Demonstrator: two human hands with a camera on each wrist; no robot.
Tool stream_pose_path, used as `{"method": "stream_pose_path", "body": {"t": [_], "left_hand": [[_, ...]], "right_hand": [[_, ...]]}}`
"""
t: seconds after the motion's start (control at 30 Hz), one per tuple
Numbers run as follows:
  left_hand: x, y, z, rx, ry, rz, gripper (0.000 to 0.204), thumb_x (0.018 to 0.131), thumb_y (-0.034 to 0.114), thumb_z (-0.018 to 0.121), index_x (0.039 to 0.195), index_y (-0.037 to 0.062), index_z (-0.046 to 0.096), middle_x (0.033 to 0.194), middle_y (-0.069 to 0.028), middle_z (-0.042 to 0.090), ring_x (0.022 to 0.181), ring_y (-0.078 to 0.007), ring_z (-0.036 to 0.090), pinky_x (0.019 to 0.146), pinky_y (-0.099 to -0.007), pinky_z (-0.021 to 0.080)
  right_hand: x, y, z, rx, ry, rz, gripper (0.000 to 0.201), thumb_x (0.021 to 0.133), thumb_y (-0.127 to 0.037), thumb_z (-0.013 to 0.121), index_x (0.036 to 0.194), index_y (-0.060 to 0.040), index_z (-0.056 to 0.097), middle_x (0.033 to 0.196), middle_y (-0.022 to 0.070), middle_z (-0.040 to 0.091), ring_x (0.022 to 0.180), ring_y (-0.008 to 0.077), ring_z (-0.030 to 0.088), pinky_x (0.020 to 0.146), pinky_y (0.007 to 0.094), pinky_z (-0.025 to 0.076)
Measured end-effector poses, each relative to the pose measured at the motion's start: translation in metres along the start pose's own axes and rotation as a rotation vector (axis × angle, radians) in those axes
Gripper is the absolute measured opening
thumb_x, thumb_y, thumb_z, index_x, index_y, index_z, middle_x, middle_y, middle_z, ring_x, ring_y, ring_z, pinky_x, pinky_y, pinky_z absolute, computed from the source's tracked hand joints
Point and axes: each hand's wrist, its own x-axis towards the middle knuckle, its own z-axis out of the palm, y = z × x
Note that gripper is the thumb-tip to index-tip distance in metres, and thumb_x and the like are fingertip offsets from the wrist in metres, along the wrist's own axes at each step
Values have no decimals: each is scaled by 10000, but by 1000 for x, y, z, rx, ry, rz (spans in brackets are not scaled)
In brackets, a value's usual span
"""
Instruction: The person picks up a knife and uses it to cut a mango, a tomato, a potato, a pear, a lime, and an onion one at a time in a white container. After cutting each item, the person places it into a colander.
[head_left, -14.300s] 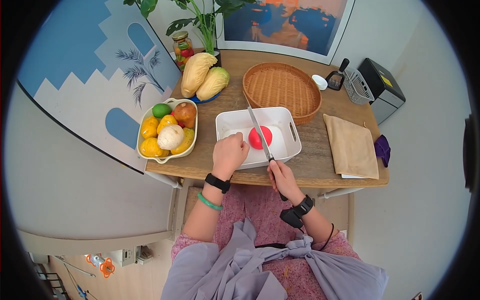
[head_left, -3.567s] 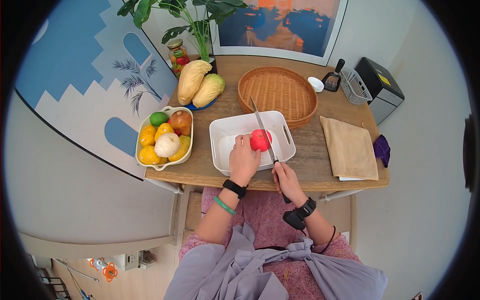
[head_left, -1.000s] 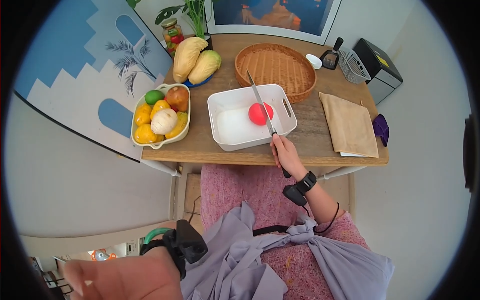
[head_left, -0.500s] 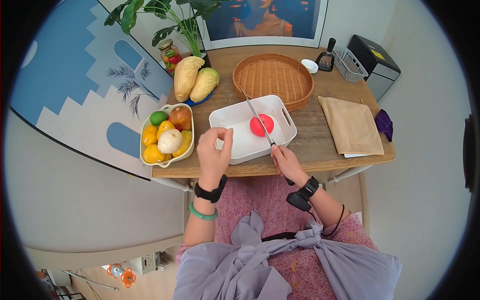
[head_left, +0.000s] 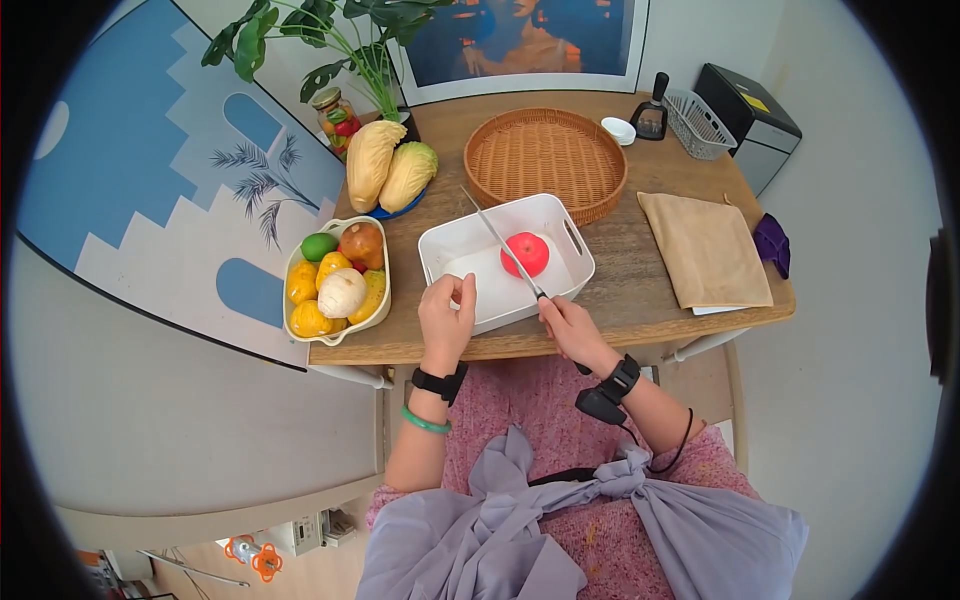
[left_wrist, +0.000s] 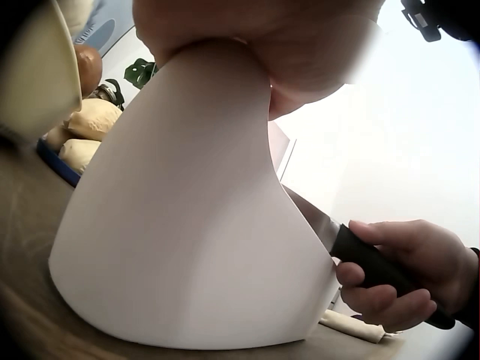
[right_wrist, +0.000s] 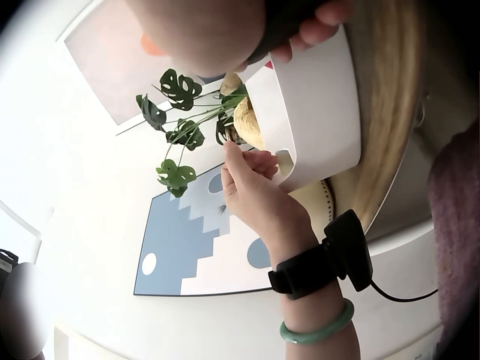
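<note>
A long knife (head_left: pixel 503 244) with a black handle is gripped in my right hand (head_left: pixel 575 332) at the front of the white bin (head_left: pixel 490 325). Its blade slants across the bin towards the back left, overlapping the left side of a red, round, tomato-like thing (head_left: pixel 530 254) inside. My left hand (head_left: pixel 447 318) is at the bin's front left corner, fingers loosely curled with nothing seen between them. In the left wrist view that palm is right over the bin's corner, and the right hand (left_wrist: pixel 405 270) wraps the knife handle. The right wrist view shows the left hand (right_wrist: pixel 259 191) beside the bin's handle hole.
A cream basket (head_left: pixel 384 305) of fruit stands left of the bin. Behind are two cabbages (head_left: pixel 408 175) on a blue plate and a round wicker tray (head_left: pixel 545 155). A tan cloth (head_left: pixel 710 250) lies at right, near the table's front edge (head_left: pixel 640 335).
My left hand was by the red thing, then low at the left, then raised by the bin; now it is at the bin's corner. The knife tip has swung left.
</note>
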Motion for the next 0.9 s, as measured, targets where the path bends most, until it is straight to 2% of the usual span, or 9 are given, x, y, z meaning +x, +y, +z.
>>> {"method": "stream_pose_path", "body": {"t": [0.1, 0.2, 0.27, 0.37, 0.47, 0.9], "left_hand": [[-1, -2, 1, 62, -6, 62, 273, 869, 139, 653, 656, 49, 509, 582, -81, 520, 571, -271, 520, 583, -382, 395], [-1, -1, 3, 97, 1, 80, 277, 863, 149, 657, 649, 61, 503, 574, -71, 512, 563, -263, 516, 585, -377, 391], [-2, 1, 3, 116, -11, 92, 278, 860, 149, 658, 647, 64, 501, 574, -70, 510, 562, -261, 516, 586, -376, 388], [-1, 2, 2, 157, -28, 118, 280, 854, 151, 662, 642, 71, 496, 571, -65, 507, 560, -260, 517, 589, -377, 382], [-1, 3, 3, 197, -39, 142, 284, 849, 151, 665, 637, 77, 490, 565, -58, 502, 559, -265, 520, 588, -380, 376], [-3, 1, 6, 265, -40, 183, 290, 841, 149, 662, 631, 88, 473, 552, -47, 490, 549, -263, 524, 579, -380, 367]], "right_hand": [[-3, -2, -1, 63, -1, 56, 486, 985, -411, 465, 864, 43, 589, 663, 107, 561, 599, 171, 543, 569, 334, 440], [0, 6, -1, 25, 38, -20, 477, 988, -406, 464, 855, 37, 582, 655, 96, 552, 587, 160, 541, 554, 327, 433], [-3, 0, -5, 67, 4, 66, 468, 990, -404, 461, 849, 30, 571, 648, 89, 542, 572, 154, 539, 537, 323, 433], [-7, -4, -6, 135, -2, 105, 457, 991, -400, 462, 851, 23, 562, 640, 85, 535, 554, 150, 526, 518, 324, 431], [-5, 3, -4, 114, 21, 52, 450, 991, -400, 463, 851, 18, 556, 638, 81, 536, 548, 145, 519, 504, 322, 429], [-4, 6, -5, 154, 72, 53, 453, 992, -402, 460, 831, 12, 554, 610, 66, 526, 527, 137, 503, 496, 316, 412]]}}
